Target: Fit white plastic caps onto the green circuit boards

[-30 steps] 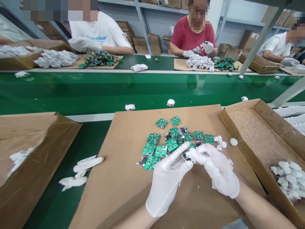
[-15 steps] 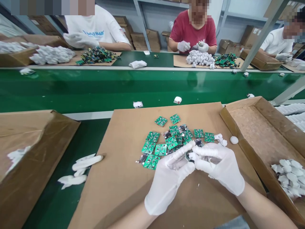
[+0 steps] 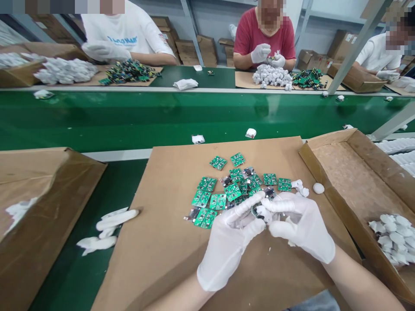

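My left hand (image 3: 228,246), in a white glove, pinches a small circuit board (image 3: 255,211) over the cardboard sheet. Against the board sits a soft white piece (image 3: 266,213), with the fingertips of my right hand (image 3: 303,226) closed on it. That hand is gloved too, and another white bit shows beneath its fingers. Much of the held board is hidden by the gloves. Just beyond my hands, several green circuit boards (image 3: 218,201) lie loosely grouped, some overlapping. Small white pieces (image 3: 300,188) rest beside the rightmost board.
A cardboard box (image 3: 330,190) at right holds white-wrapped pieces (image 3: 395,237); another box (image 3: 48,224) stands left. White finger-shaped pieces (image 3: 116,219) lie near the sheet's left edge. Beyond runs a green belt (image 3: 145,114) carrying small white items (image 3: 250,133). Three people work across it.
The white items on the far belt have shifted right. My right thumb has dropped slightly away from its fingers, while my left hand keeps the board in nearly the same place.
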{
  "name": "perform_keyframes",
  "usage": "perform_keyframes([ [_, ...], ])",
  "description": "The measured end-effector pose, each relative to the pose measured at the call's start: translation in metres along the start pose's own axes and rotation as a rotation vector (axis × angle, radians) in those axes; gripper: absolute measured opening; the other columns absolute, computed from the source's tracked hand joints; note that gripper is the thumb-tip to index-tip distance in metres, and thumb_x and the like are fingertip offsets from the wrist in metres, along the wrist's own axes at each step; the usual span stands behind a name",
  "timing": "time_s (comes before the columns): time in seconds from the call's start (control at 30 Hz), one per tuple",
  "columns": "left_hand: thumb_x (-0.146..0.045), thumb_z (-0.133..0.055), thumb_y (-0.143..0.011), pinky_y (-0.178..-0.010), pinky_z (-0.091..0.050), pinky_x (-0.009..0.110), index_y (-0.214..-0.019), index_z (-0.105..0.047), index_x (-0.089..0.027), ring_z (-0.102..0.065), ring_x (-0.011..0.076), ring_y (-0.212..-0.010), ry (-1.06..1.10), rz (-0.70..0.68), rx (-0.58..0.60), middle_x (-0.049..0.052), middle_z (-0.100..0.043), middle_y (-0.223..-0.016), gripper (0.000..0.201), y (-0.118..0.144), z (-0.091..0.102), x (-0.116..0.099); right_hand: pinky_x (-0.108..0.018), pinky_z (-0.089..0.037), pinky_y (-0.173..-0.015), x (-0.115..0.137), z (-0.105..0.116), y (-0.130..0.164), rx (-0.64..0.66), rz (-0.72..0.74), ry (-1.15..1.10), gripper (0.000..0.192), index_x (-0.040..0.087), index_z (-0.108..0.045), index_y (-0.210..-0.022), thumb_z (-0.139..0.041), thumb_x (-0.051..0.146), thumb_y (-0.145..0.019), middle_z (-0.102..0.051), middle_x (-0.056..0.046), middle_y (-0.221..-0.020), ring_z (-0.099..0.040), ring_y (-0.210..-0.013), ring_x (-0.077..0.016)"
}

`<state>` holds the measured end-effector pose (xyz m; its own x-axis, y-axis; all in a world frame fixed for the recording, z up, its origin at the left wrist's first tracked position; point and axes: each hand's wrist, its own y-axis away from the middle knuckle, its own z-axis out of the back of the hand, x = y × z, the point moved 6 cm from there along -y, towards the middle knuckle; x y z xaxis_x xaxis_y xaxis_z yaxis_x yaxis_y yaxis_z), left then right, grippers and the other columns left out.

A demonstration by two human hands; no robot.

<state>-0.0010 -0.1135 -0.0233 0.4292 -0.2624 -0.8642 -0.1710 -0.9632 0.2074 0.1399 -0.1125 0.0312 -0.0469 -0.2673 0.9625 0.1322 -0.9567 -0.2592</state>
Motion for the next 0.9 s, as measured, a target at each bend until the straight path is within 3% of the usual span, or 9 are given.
perform_keyframes([
  [0.13,-0.038,-0.094,-0.055,-0.078,-0.063,0.032,-0.101,-0.083,-0.026,-0.073,0.0247,-0.084,-0.097,-0.001,-0.081,0.006,-0.081,-0.092,0.049,0.001,0.005,-0.002,-0.027,-0.054,-0.058,0.000,0.001,0.003,-0.066,0.118,0.147,0.018,0.029,-0.082,-0.093,-0.077,0.020,-0.079,-0.075,-0.002,-0.074,-0.066,-0.064,-0.0153],
  [0.23,-0.039,-0.095,-0.053,-0.075,-0.062,0.030,-0.100,-0.083,-0.026,-0.071,0.0227,-0.080,-0.092,0.026,-0.107,0.004,-0.080,-0.084,0.050,0.001,0.005,-0.002,-0.027,-0.050,-0.054,0.000,0.002,0.005,-0.081,0.116,0.268,0.017,0.029,-0.082,-0.092,-0.069,0.020,-0.084,-0.071,-0.002,-0.066,-0.062,-0.058,-0.0150],
  [0.33,-0.039,-0.096,-0.051,-0.069,-0.061,0.028,-0.098,-0.083,-0.025,-0.068,0.0195,-0.072,-0.061,0.041,-0.111,0.003,-0.077,-0.076,0.050,0.001,0.004,-0.002,-0.028,-0.051,-0.057,0.001,0.002,0.004,-0.034,0.038,0.229,0.016,0.026,-0.082,-0.087,-0.066,0.026,-0.088,-0.069,-0.002,-0.067,-0.062,-0.061,-0.0155],
  [0.47,-0.037,-0.095,-0.053,-0.069,-0.060,0.026,-0.100,-0.083,-0.025,-0.066,0.0166,-0.071,-0.018,0.052,-0.111,0.003,-0.077,-0.079,0.049,0.002,0.004,0.000,-0.028,-0.051,-0.057,-0.002,0.000,0.002,0.019,-0.112,0.135,0.035,0.022,-0.079,-0.071,-0.059,0.037,-0.095,-0.066,-0.003,-0.067,-0.061,-0.062,-0.0153],
  [0.6,-0.036,-0.094,-0.057,-0.074,-0.060,0.028,-0.102,-0.082,-0.024,-0.068,0.0189,-0.077,-0.034,0.032,-0.096,0.005,-0.079,-0.088,0.048,0.002,0.005,-0.001,-0.028,-0.052,-0.061,0.002,-0.001,0.002,-0.010,-0.015,0.108,0.012,0.025,-0.081,-0.086,-0.070,0.029,-0.086,-0.071,-0.003,-0.074,-0.064,-0.066,-0.0156],
  [0.8,-0.036,-0.093,-0.060,-0.081,-0.060,0.036,-0.101,-0.082,-0.025,-0.067,0.0193,-0.078,0.107,0.048,0.005,0.005,-0.077,-0.085,0.044,0.003,-0.006,-0.005,-0.025,-0.048,-0.053,-0.002,0.001,0.001,0.041,-0.118,0.080,0.024,0.025,-0.080,-0.074,-0.062,0.026,-0.090,-0.066,-0.001,-0.068,-0.061,-0.063,-0.0140],
  [0.9,-0.036,-0.092,-0.063,-0.083,-0.058,0.038,-0.101,-0.082,-0.025,-0.065,0.0176,-0.074,0.176,0.099,0.065,0.002,-0.073,-0.078,0.041,0.005,-0.014,-0.005,-0.026,-0.049,-0.059,0.007,0.007,0.003,-0.057,0.049,0.219,0.019,0.030,-0.081,-0.095,-0.067,0.019,-0.088,-0.065,0.000,-0.071,-0.059,-0.065,-0.0140],
])
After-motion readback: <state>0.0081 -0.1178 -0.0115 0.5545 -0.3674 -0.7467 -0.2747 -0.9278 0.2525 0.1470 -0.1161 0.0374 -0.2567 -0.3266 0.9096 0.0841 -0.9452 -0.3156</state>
